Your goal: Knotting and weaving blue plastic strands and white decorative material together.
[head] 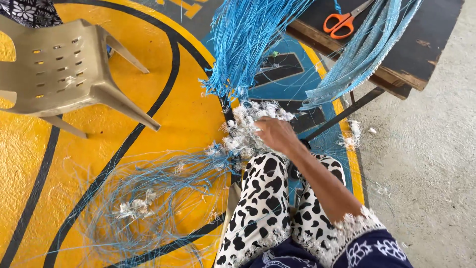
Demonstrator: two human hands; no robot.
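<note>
Only 1 of the hands shows, fingers buried in white scraps.

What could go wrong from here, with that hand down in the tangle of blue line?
1. The right hand sits in the white knotted bunch; thin line may snag or cut fingers.
2. Loose blue line loops on the floor by the legs, so feet might catch.
3. The orange scissors lie near hanging strands and could get dragged off the board.
</note>
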